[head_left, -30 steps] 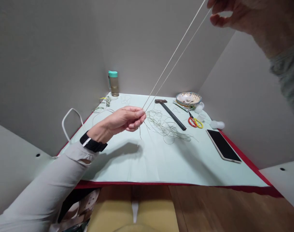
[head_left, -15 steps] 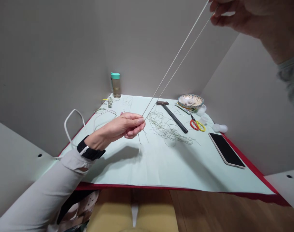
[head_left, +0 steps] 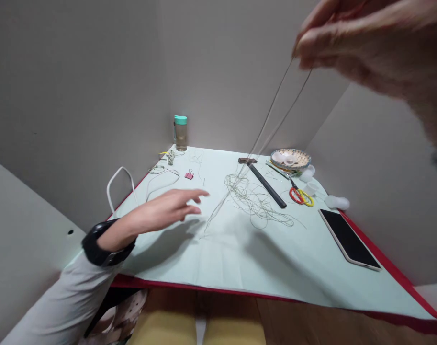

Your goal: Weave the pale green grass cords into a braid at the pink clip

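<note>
My right hand [head_left: 362, 45] is raised high at the upper right, its fingertips pinched on two strands of thin pale thread [head_left: 272, 120]. The strands run down and left to the pale green mat [head_left: 240, 249], where their loose ends lie near a tangle of thread [head_left: 256, 199]. My left hand [head_left: 164, 208] hovers low over the mat at the left, fingers stretched out and apart, holding nothing. It is a short way left of the thread ends. A black watch sits on that wrist.
On the mat lie a black hammer [head_left: 264, 182], red and yellow scissors [head_left: 300, 194], a patterned bowl [head_left: 290, 158], a phone [head_left: 349, 239], a pink binder clip [head_left: 188, 175] and a bottle [head_left: 180, 132] with a teal cap. A white cable [head_left: 119, 184] loops at the left edge. Grey walls enclose three sides.
My left hand let go of the thread ends and opened, dropping lower and to the left. My right hand came down and closer, and the strands slackened onto the mat.
</note>
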Tool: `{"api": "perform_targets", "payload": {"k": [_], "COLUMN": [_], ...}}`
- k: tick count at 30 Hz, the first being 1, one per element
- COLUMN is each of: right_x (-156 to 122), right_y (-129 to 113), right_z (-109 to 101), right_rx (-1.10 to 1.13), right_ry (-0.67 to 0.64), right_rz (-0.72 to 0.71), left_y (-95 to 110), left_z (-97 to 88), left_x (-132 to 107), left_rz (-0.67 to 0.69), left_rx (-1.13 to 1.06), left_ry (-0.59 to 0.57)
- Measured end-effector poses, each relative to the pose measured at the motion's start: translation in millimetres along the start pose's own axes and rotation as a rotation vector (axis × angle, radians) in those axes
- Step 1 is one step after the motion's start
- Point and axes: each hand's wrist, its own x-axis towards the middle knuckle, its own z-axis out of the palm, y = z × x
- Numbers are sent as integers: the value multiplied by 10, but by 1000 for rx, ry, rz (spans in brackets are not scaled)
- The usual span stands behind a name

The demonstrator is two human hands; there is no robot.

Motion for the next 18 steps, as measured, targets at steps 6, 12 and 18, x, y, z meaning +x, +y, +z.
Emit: {"api": "perform_targets", "payload": {"k": [6,12,18], "right_x": [-507,-704,-812], "right_y": [-243,-215,-98], "right_z": [736,1069,1110], "right_rx": [-48,-20,41], "right_ry": [-334,-356,-337], "right_rz": [-46,-226,-74], "left_y": [491,705,585], "left_z": [-170,-70,-60], "left_x": [-203,55,172], "left_rz": [124,230,222], "left_rx": [-446,-660,-566], "left_ry": [449,157,26]}}
